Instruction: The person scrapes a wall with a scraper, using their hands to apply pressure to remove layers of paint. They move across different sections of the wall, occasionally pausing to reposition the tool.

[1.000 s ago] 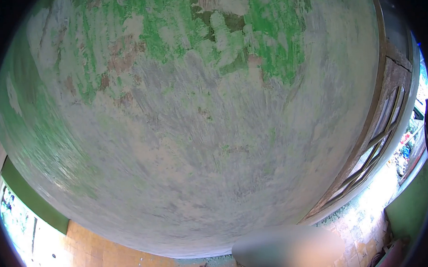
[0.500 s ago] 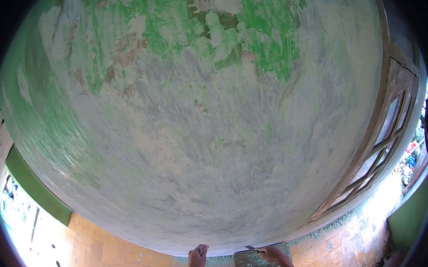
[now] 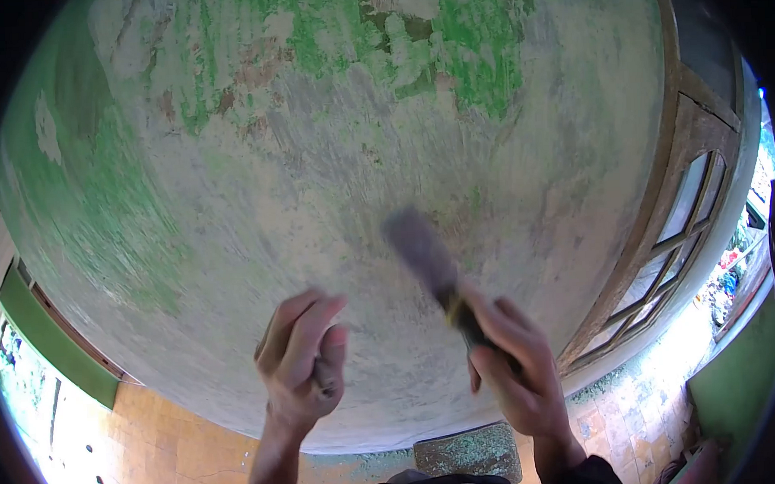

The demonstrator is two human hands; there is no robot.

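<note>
Raised before the wall (image 3: 363, 269), my right hand (image 3: 523, 366) grips a paint scraper (image 3: 427, 256) by its dark handle. The scraper's flat grey blade, blurred, points up and left and overlaps the wall in this view. My left hand (image 3: 302, 358) is held up to the left of it, fingers curled in and thumb folded. A small brownish end shows in that hand, and I cannot tell what it is. The wall is pale grey where bare, with patches of green paint along the top and left.
A wooden window frame (image 3: 677, 247) stands at the right of the wall. Below lie orange floor tiles (image 3: 188, 432) and a dark mat or board (image 3: 466, 455) with green flakes. Green low walls (image 3: 744, 391) stand at the right and the left edge.
Both hands have risen from the bottom edge to in front of the wall, the scraper with the right one. The view has shifted slightly.
</note>
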